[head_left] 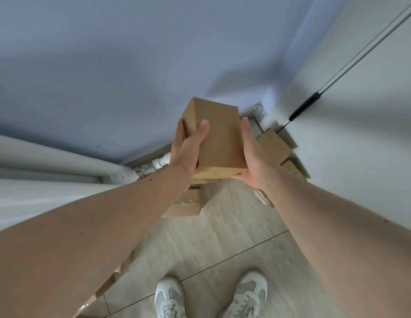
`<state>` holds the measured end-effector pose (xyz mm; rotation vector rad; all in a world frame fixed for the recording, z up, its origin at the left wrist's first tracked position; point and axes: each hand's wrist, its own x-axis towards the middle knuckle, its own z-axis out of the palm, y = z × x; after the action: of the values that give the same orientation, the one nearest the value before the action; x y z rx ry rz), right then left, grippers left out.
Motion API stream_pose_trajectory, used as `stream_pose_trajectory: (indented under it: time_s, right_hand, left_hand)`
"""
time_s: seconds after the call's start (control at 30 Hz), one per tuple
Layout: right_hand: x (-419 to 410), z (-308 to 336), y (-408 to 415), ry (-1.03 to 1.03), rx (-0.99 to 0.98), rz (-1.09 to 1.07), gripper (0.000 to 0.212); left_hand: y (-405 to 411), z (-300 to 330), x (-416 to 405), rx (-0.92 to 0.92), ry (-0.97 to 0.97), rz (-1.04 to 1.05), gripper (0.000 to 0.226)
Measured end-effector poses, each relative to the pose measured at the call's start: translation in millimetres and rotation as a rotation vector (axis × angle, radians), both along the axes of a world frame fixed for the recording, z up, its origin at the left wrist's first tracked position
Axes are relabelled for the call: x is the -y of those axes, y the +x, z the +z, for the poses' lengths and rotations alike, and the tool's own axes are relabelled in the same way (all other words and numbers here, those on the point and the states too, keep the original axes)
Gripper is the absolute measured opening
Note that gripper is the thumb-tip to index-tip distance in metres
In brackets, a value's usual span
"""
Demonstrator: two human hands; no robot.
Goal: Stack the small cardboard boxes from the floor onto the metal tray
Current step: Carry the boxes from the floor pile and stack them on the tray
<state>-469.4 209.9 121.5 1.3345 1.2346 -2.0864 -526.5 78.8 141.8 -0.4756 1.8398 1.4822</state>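
I hold a small plain cardboard box (217, 138) out in front of me at arm's length, above the floor. My left hand (188, 145) grips its left side with the thumb lying on top. My right hand (252, 157) presses its right side and cups its near lower corner. Under and behind it, more cardboard boxes (274, 145) are piled near the wall corner, and a taped one (188, 204) lies on the floor below my left wrist. No metal tray is visible.
A blue-grey wall fills the top of the view, meeting a white wall (360, 111) at right with a thin black-tipped rod (305, 106). White pipes (62, 164) run along the left. My two sneakers (209, 297) stand on pale floor tiles. More box edges (103, 285) show under my left forearm.
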Motion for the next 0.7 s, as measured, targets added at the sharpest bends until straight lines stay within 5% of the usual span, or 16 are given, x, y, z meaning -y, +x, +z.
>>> stream_pose_trajectory:
  time_s: [0.13, 0.3, 0.7]
  right_hand:
    - [-13.7, 32.1, 8.3, -0.101, -0.034, -0.05, 0.084]
    - [-21.7, 71.3, 12.3, -0.058, -0.068, -0.027, 0.07]
    - [-21.0, 150.9, 31.1, 0.067, -0.118, -0.043, 0.059]
  left_hand:
    - [-0.4, 30.4, -8.7, 0.037, 0.058, 0.004, 0.088]
    - [0.3, 64.5, -12.3, 0.126, 0.176, -0.04, 0.048]
    - [3.8, 140.1, -22.6, 0.19, 0.102, -0.124, 0.087]
